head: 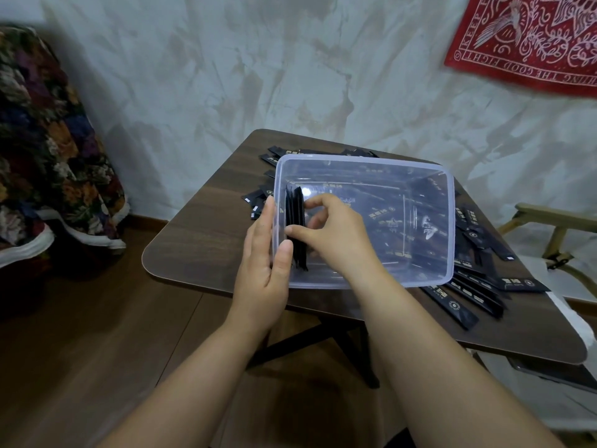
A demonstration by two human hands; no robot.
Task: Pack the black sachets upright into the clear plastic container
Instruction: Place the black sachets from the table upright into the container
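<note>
Black sachets [295, 218] stand on end, long axis vertical, against left wall of clear plastic container [449, 221]. My right grip [336, 236] pinches stack from inside. My left grip [261, 263] clamps same wall, thumb over rim. Loose sachets [465, 291] lie on surface [200, 244] right of container, nearer right grip; judged next reach.

On the red cloth [533, 40], white capitals are printed along the border. "KEEP F" is read up the left edge and is cut off at the top. "THE GOOD FIGHT" is read upside down along the lower edge, and a small copyright sign is set at the corner. Gold print is borne by the sachets [452, 305] and moulded marks by the container [449, 221]; neither can be read.
</note>
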